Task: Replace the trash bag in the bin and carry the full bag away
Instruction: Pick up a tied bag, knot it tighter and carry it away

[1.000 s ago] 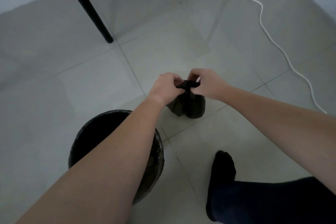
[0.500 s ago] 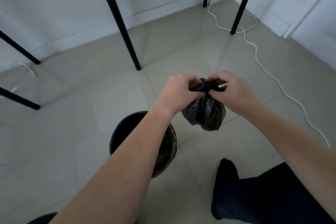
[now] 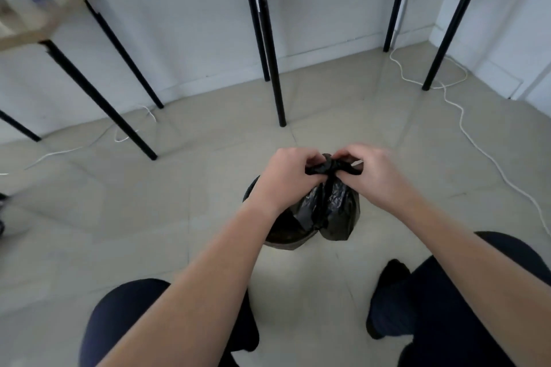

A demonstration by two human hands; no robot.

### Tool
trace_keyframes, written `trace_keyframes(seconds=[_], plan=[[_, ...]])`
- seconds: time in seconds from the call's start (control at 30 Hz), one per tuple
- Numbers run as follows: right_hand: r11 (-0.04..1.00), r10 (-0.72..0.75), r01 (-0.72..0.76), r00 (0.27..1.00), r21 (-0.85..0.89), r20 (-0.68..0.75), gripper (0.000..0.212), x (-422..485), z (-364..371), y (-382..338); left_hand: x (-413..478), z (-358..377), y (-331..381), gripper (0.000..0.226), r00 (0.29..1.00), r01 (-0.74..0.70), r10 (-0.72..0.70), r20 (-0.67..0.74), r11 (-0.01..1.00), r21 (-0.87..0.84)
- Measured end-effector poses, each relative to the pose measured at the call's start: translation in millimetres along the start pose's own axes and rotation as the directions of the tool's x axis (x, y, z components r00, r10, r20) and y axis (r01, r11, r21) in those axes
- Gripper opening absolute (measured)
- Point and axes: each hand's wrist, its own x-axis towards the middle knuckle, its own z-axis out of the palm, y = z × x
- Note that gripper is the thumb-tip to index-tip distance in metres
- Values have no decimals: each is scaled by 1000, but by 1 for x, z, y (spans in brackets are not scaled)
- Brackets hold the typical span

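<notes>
A small full black trash bag (image 3: 337,214) hangs in front of me, its twisted neck bunched at the top. My left hand (image 3: 286,176) grips the left end of the neck and my right hand (image 3: 369,173) pinches the right end, the two hands almost touching. Directly below and behind the bag stands the round black bin (image 3: 283,238), mostly hidden by the bag and my left forearm. The bin's lower rim shows a dark liner.
Black table legs (image 3: 274,68) stand ahead, with wooden tabletops at the left and top. A white cable (image 3: 465,125) runs along the tiled floor on the right; another thin cable lies at the left. My dark-trousered legs and a socked foot (image 3: 390,274) fill the bottom.
The view has tilted upward, revealing tables and the wall. The bag and both hands now sit over the bin instead of to its right; both hands keep hold of the neck.
</notes>
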Motion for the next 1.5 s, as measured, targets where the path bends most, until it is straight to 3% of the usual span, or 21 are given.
trace_keyframes(seconds=[0.53, 1.13, 1.3, 1.5], plan=[[991, -100, 118, 966, -63, 238, 28, 10, 92, -66, -87, -54, -72, 16, 970, 227, -223, -93, 974, 24], [997, 68, -63, 979, -34, 195, 29, 109, 155, 20, 20, -9, -175, 13, 954, 291, -299, -28, 942, -166], [997, 73, -63, 969, -49, 237, 27, 144, 155, 15, 49, -27, -186, 16, 930, 363, -369, 3, 913, -184], [994, 103, -88, 956, -67, 274, 28, 180, 112, -37, 72, -89, -146, 16, 913, 404, -407, 37, 887, -225]])
